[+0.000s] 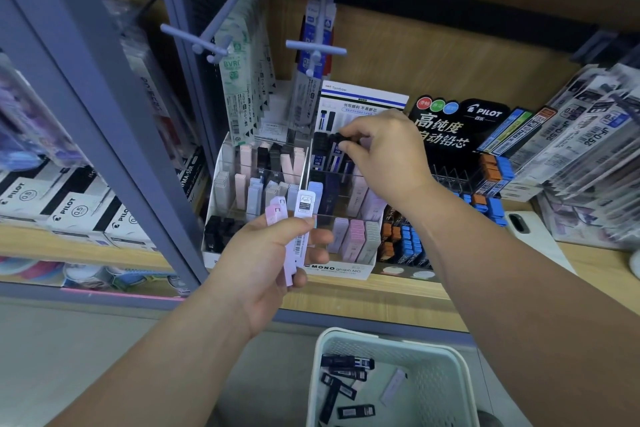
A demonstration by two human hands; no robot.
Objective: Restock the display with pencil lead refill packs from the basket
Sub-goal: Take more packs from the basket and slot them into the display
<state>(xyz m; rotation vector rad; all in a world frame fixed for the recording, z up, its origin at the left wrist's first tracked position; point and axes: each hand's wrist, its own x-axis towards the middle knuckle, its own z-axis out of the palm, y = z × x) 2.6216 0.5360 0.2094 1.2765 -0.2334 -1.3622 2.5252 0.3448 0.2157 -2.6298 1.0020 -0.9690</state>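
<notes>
Left hand at centre, closed around a small fan of pastel lead refill packs, pink, lilac and white, thumb pressed over their fronts, barcoded ends pointing down toward 6 o'clock. Right hand just past it toward 1 o'clock, thumb and fingertips pinched on the cap of a dark refill pack standing in the top back row of the clear tiered display. Display on the wooden shelf, white base marked MONO graph MG, compartments filled with black, pink, grey and blue cases; whether the dark pack sits fully in its slot, hard to tell behind the fingers. At 5 o'clock, below the shelf edge, a pale green basket holding several more dark packs lying loose, plus one pale one. At 2 o'clock, a black Pilot lead stand with orange and blue cases. At 12 o'clock, hanging refills on lavender pegs. At 3 o'clock, a white phone flat on the shelf. At 9 o'clock, Pilot boxes behind a slanted grey post.
</notes>
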